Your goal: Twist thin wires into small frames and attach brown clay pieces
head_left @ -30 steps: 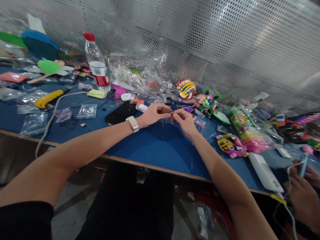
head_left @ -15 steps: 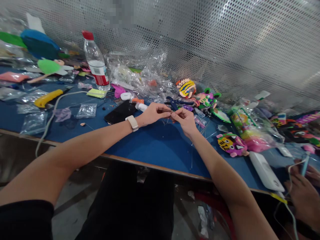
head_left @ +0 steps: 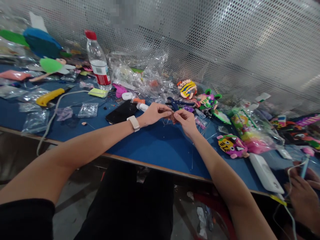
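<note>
My left hand [head_left: 156,113] and my right hand [head_left: 185,120] meet over the blue table [head_left: 150,143], thumbs and forefingers pinched. Between the fingertips is something small and brownish, too small to name. Thin clear strands show below the fingers. Just behind my hands lie dark blue-handled pliers [head_left: 173,103] and a purple piece [head_left: 188,108]. A white tube [head_left: 142,107] and a black phone [head_left: 121,112] are beside my left hand. To the right of my right forearm rests a colourful clay animal face [head_left: 232,145].
A red-capped bottle [head_left: 98,63] stands at the back left, near a yellow utility knife [head_left: 50,97] and a white cable [head_left: 56,110]. Plastic bags [head_left: 140,76] line the perforated metal wall [head_left: 200,40]. A white power bank [head_left: 266,173] lies near another person's hands [head_left: 301,190] at right.
The fingertips of my two hands have shifted slightly, and my right fingertips sit a little farther right. The whole view has moved slightly.
</note>
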`<state>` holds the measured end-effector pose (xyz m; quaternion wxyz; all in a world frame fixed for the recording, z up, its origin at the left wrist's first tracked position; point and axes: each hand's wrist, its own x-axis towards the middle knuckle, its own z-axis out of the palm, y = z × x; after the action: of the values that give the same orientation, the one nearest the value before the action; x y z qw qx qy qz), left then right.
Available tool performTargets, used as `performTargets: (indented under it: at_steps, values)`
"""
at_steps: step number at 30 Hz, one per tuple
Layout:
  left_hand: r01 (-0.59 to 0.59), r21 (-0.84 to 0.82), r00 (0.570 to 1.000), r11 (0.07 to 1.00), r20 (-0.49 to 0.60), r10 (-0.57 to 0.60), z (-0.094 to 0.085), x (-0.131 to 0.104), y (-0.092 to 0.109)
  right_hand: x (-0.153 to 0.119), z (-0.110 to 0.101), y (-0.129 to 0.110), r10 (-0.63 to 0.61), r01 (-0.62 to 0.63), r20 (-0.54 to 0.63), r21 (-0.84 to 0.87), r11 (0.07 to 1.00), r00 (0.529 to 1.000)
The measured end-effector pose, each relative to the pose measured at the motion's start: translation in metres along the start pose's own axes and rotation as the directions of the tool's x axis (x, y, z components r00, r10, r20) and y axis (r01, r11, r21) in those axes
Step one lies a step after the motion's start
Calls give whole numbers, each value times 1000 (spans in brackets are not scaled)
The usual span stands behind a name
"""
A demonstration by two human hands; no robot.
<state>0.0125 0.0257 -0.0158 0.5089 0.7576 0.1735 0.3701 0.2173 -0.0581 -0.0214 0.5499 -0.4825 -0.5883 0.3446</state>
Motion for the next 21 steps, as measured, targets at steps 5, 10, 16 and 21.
performTargets:
  at_steps: [5, 10, 16, 21]
  values:
    - [-14, 33, 999, 999, 33, 13, -1, -1, 2, -1, 0, -1, -10, 10, -6, -31, 999, 1000]
    - [-48, 30, 996, 998, 70, 46, -2, 0, 3, -1, -2, -3, -31, 30, -8, -73, 997, 999]
    - [-40, 62, 998, 997, 58, 37, -2, 1, 1, -2, -2, -8, -60, 56, -21, -155, 986, 998]
    - [-44, 89, 999, 995, 34, 41, 0, 1, 3, -2, 0, -9, -77, 76, -2, -133, 988, 997]
